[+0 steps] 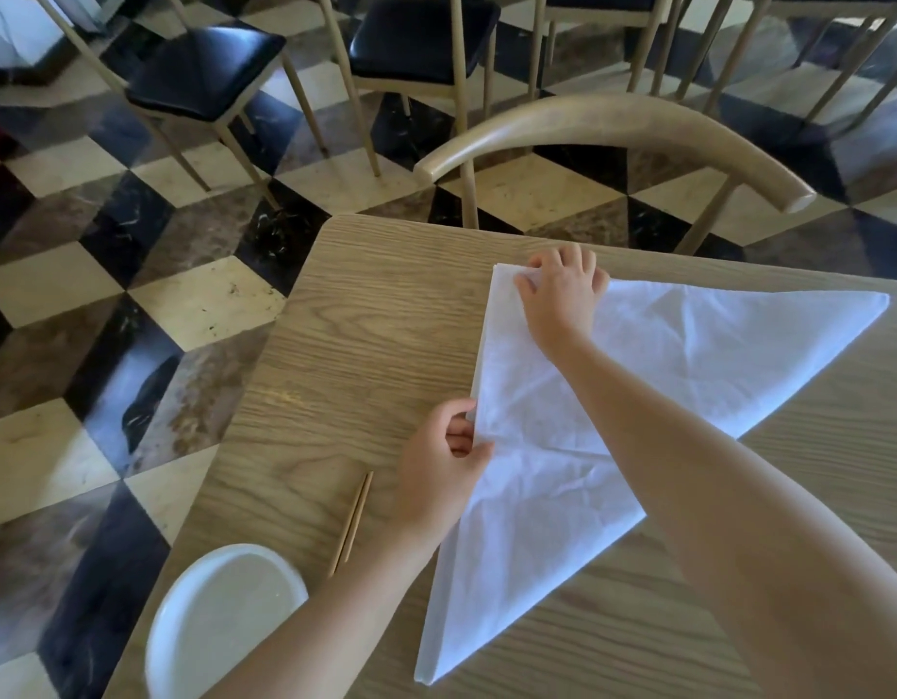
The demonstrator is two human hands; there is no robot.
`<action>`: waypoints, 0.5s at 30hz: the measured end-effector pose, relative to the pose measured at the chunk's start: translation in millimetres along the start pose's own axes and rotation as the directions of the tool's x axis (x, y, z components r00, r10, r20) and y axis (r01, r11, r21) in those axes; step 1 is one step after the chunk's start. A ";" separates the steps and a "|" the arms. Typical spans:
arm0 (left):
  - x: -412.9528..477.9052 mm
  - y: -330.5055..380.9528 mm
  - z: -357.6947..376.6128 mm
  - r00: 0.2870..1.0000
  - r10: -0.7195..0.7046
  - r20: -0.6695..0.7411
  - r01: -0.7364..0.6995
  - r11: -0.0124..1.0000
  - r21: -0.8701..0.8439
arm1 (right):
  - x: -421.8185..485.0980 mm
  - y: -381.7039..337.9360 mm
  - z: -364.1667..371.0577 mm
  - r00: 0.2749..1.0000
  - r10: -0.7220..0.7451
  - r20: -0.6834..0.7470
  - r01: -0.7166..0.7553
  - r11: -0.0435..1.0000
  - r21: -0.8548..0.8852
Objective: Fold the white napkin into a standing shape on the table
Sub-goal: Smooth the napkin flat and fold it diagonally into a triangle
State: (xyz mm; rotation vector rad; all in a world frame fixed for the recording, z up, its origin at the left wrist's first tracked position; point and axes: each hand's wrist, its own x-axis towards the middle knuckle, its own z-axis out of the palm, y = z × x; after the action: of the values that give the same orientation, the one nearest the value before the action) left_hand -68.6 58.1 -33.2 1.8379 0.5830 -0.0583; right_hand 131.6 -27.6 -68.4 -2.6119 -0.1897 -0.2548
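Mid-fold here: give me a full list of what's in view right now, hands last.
white napkin: one, white, folded into a triangle, flat on the table
table: one, light wood grain, under the napkin
dish: one, white, table's near left edge
thin sticks: a pair, it seems, tan, lying together between dish and napkin
curved-back chair: one, tan wood, at the table's far side
dark-seated chairs: at least three, tan frames, on the floor beyond
floor: checkered cream, brown, black
left hand: pinches the napkin's left edge
right hand: grips the napkin's far left corner
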 end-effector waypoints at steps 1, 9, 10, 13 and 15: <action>-2.9 0.1 -0.4 1.000 -0.003 0.006 0.003 1.000 -0.007 | -2.0 -0.3 -2.9 0.999 -0.035 -0.005 0.035 0.999 -0.011; -56.1 -17.6 -10.2 1.000 0.009 0.030 -0.008 0.999 -0.040 | -87.8 -0.7 -35.3 0.672 -0.737 0.080 0.714 0.672 0.197; -65.2 -21.8 -11.0 1.000 0.008 0.024 -0.007 1.000 -0.030 | -99.8 3.3 -36.1 0.620 -0.778 0.102 0.754 0.627 0.195; -90.0 -32.4 -13.5 1.000 0.014 -0.020 -0.014 1.000 -0.007 | -120.4 10.9 -36.3 0.563 -0.812 0.156 0.792 0.584 0.178; -104.3 -39.0 -14.6 0.999 0.010 -0.048 -0.009 1.000 0.015 | -125.7 12.3 -35.6 0.571 -0.796 0.198 0.783 0.601 0.160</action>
State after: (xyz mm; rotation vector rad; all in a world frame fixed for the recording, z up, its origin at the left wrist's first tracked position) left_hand -179.8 42.6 -28.9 1.8606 0.6090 -0.0121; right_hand 6.4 -66.9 -70.9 -2.3067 -1.4655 -0.2047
